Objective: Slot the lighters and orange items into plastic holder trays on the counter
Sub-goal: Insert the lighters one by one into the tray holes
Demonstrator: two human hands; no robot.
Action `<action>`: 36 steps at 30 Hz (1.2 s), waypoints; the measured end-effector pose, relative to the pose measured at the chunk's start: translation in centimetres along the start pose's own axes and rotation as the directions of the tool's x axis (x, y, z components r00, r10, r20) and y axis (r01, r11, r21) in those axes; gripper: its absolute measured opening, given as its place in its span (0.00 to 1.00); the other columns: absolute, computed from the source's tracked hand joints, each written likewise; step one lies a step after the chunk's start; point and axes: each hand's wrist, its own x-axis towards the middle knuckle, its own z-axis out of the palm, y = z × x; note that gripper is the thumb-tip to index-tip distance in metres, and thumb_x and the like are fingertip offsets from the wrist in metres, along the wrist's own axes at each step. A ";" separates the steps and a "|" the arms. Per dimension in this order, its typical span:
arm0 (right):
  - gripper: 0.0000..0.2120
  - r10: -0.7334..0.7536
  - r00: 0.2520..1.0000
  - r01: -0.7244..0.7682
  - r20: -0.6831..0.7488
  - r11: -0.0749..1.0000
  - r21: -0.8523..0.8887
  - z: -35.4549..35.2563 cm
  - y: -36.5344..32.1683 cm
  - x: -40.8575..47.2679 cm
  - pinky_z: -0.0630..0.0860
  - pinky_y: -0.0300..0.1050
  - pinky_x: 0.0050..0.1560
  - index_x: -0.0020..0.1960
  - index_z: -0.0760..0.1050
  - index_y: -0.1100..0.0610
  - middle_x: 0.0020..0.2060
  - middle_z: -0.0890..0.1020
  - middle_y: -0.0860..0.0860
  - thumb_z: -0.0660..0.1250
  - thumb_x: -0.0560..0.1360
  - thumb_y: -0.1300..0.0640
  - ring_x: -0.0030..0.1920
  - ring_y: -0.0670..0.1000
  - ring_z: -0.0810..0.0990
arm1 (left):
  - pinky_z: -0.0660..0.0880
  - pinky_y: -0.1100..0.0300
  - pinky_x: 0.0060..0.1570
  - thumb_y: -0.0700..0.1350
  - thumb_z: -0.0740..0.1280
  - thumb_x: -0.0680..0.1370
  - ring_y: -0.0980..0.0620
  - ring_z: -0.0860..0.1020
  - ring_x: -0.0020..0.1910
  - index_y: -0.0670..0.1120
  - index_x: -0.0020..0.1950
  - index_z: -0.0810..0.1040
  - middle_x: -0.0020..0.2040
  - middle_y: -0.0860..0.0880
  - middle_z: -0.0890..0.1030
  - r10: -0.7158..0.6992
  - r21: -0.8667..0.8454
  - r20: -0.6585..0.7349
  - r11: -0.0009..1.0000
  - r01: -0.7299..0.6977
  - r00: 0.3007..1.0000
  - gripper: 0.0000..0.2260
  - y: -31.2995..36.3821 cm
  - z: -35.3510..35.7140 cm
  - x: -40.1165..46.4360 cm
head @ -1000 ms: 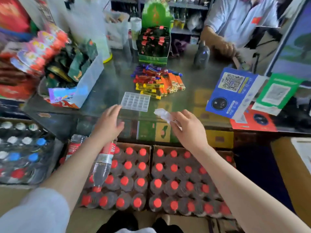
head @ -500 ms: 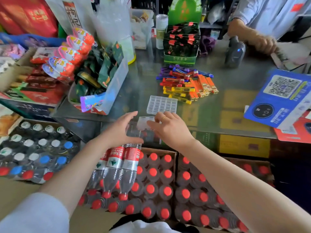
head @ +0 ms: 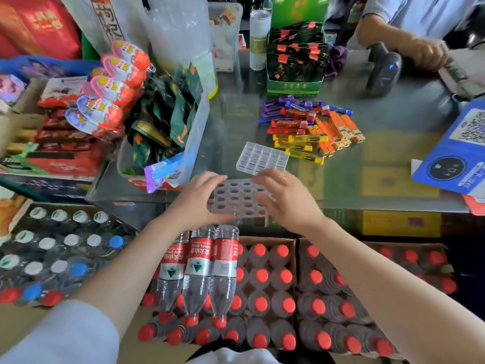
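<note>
While a second clear plastic holder tray with round sockets [head: 240, 197], absent from the glass counter [head: 388, 164] a second ago, is now held at the near edge, the left hand [head: 196, 203] and right hand [head: 288, 200] grip its sides with curled fingers. A clear gridded tray [head: 262, 158] lies just beyond; the heap of coloured lighters [head: 312, 130] sits behind it, untouched. Slotting can soon begin. No label is legible.

QR code on blue card [head: 456, 151]; Chinese characters on bag [head: 107, 22].
</note>
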 end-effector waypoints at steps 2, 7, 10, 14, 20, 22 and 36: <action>0.20 0.123 0.988 -0.128 0.093 0.990 0.056 -0.9 1.4 0.9 0.68 0.53 0.64 0.67 0.67 0.58 0.65 0.72 0.57 0.57 0.79 0.52 0.65 0.58 0.71 | 0.58 0.59 0.63 0.64 0.71 0.62 0.53 0.63 0.64 0.46 0.70 0.64 0.65 0.50 0.67 0.046 0.032 -0.028 0.998 -0.045 0.999 0.41 -0.2 0.0 -0.2; 0.20 0.178 0.960 -0.161 0.217 0.982 -0.094 -1.4 4.2 0.8 0.63 0.52 0.66 0.66 0.69 0.55 0.68 0.70 0.52 0.52 0.79 0.47 0.68 0.54 0.66 | 0.61 0.59 0.63 0.58 0.73 0.64 0.58 0.64 0.63 0.46 0.69 0.66 0.65 0.51 0.69 0.083 0.043 -0.066 0.996 -0.081 0.994 0.37 0.1 -0.1 -0.8; 0.15 0.197 0.980 -0.189 0.038 0.969 -0.158 -1.9 5.2 -0.6 0.69 0.51 0.53 0.53 0.75 0.58 0.56 0.78 0.54 0.54 0.79 0.50 0.56 0.57 0.74 | 0.65 0.61 0.61 0.58 0.68 0.62 0.58 0.68 0.61 0.47 0.67 0.68 0.61 0.53 0.72 0.096 -0.045 -0.132 0.994 -0.103 0.987 0.35 1.1 -0.5 -0.9; 0.10 0.212 0.974 -0.225 -0.079 0.942 -0.248 -3.0 7.2 -2.0 0.72 0.50 0.41 0.43 0.76 0.61 0.44 0.81 0.56 0.61 0.76 0.57 0.41 0.60 0.77 | 0.62 0.71 0.58 0.57 0.66 0.62 0.63 0.69 0.57 0.48 0.69 0.64 0.57 0.57 0.72 0.068 -0.143 -0.198 0.985 -0.098 0.978 0.37 2.1 -0.5 -0.5; 0.09 0.331 0.926 -0.368 -0.179 0.895 -0.251 -4.0 8.9 -2.5 0.69 0.46 0.38 0.38 0.77 0.62 0.35 0.80 0.56 0.63 0.74 0.59 0.36 0.60 0.76 | 0.61 0.60 0.62 0.56 0.72 0.65 0.53 0.67 0.63 0.44 0.69 0.65 0.63 0.49 0.70 -0.002 -0.005 -0.195 1.000 0.001 0.981 0.37 1.8 0.5 1.8; 0.07 0.336 0.920 -0.372 -0.203 0.911 -0.180 -3.8 8.7 -1.8 0.70 0.48 0.41 0.42 0.76 0.60 0.38 0.80 0.55 0.63 0.75 0.59 0.41 0.59 0.76 | 0.60 0.57 0.63 0.55 0.73 0.66 0.50 0.66 0.64 0.44 0.69 0.66 0.65 0.48 0.69 -0.001 0.076 -0.175 0.997 0.015 0.984 0.36 1.4 0.9 2.3; 0.19 0.386 0.920 -0.384 -0.058 0.865 -0.322 -2.4 10.2 5.8 0.65 0.53 0.58 0.62 0.71 0.57 0.60 0.75 0.55 0.62 0.72 0.67 0.60 0.59 0.67 | 0.55 0.54 0.66 0.62 0.72 0.62 0.49 0.61 0.68 0.46 0.71 0.61 0.70 0.48 0.65 -0.090 0.063 -0.183 0.993 0.103 0.979 0.43 -0.2 1.2 4.3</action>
